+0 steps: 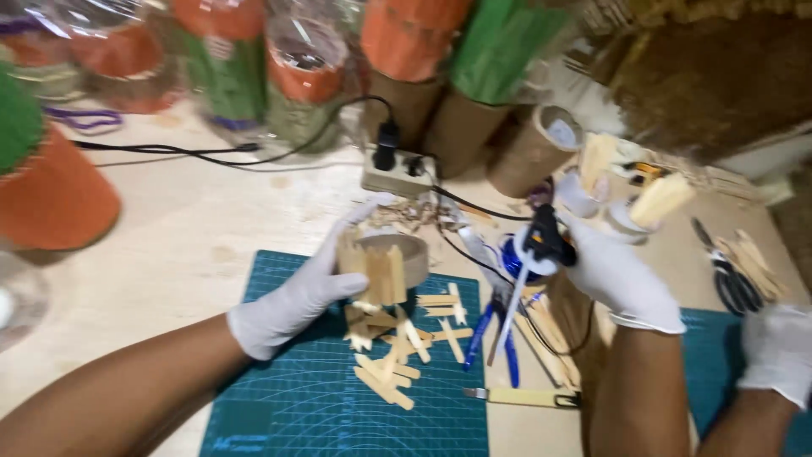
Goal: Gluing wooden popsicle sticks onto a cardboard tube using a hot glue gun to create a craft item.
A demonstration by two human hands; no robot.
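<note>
While the left hand grips a stick-clad cardboard ring, the right hand clasps a glue gun beside it.

Single head-worn view, looking steeply down, close over the worktable

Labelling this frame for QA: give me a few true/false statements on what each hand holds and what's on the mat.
1. The left hand holds a brown cardboard ring with wooden sticks on its side. True.
2. The right hand holds scissors. False: it holds a black hot-glue gun.
3. Loose pale wooden stick pieces lie on the green cutting mat. True.
4. Both hands are bare. False: both wear white gloves.
</note>
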